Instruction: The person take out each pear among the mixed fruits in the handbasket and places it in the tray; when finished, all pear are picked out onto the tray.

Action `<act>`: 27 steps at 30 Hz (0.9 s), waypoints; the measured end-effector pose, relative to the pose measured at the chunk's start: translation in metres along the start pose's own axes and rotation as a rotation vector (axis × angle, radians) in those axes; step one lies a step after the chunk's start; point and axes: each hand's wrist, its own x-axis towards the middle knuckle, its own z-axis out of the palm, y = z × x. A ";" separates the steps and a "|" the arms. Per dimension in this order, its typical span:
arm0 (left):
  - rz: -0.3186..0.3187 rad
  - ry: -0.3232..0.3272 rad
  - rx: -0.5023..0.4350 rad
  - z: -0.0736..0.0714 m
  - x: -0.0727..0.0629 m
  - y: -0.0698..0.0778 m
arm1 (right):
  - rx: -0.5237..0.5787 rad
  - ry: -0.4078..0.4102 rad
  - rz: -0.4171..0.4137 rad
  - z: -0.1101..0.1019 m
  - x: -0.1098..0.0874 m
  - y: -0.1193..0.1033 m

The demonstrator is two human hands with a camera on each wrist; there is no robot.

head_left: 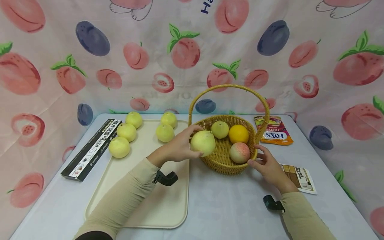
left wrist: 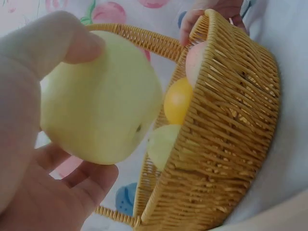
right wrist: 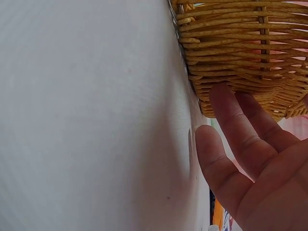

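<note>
My left hand point(head_left: 181, 146) grips a round, pale yellow-green fruit point(head_left: 203, 143) by its sides, thumb and fingers around it. The fruit is above the left rim of a wicker basket point(head_left: 226, 169) with a tall arched handle. Inside the basket lie a similar green fruit point(head_left: 220, 129), an orange point(head_left: 238, 134) and a peach point(head_left: 240, 152). At the basket's right side, my right hand point(head_left: 270, 166) holds the rim near the handle's foot. Seen from the right wrist, several fingers point(right wrist: 240, 130) touch the outer weave; the thumb is hidden there.
Left of the basket is a cream tray point(head_left: 156, 200) with several more green fruits point(head_left: 165, 133) along its far part and left edge. A long black pasta box point(head_left: 91, 150) lies beside it. Right of the basket are a Fox's candy bag point(head_left: 274, 130) and a flat brown-and-white packet point(head_left: 300, 178).
</note>
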 end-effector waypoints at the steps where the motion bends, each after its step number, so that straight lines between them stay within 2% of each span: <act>1: -0.001 0.005 0.000 -0.001 -0.002 -0.001 | 0.001 0.000 0.000 0.000 0.000 0.000; 9: 0.002 0.078 0.023 -0.010 -0.020 -0.011 | 0.007 0.004 -0.010 0.001 0.001 0.002; 15: 0.008 0.127 -0.021 -0.017 -0.030 -0.021 | 0.005 0.004 -0.010 0.000 0.001 0.002; 22: -0.080 0.146 -0.065 -0.025 -0.041 -0.030 | -0.004 0.002 0.003 0.000 0.000 0.001; 27: -0.125 0.165 -0.055 -0.030 -0.049 -0.039 | -0.011 0.001 0.006 0.000 0.000 0.001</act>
